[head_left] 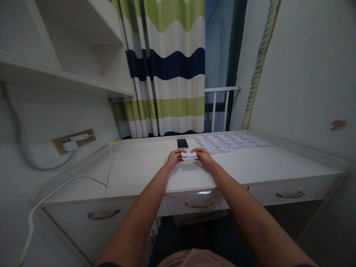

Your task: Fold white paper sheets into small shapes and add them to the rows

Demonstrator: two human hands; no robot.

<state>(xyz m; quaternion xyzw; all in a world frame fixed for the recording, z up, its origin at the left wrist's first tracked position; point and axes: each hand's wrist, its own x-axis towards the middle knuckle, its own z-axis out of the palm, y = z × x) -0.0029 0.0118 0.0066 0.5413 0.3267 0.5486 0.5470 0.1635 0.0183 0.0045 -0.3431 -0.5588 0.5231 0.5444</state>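
Between my two hands is a small piece of white paper (189,155), held just above the white desk (139,163). My left hand (175,157) pinches its left end, the fingers closed on it. At its right end my right hand (204,157) grips it in the same way. The paper looks folded, with a lower edge standing off from the upper part; finer detail is too small to make out. A dark phone (183,143) lies on the desk just beyond my left hand.
Rows of small white folded pieces (228,142) cover the back right of the desk. A clear plastic bag (194,207) hangs over the middle drawer's front. A white cable (75,178) crosses the desk's left end. Shelves (83,74) overhang the left; a striped curtain (178,89) hangs behind.
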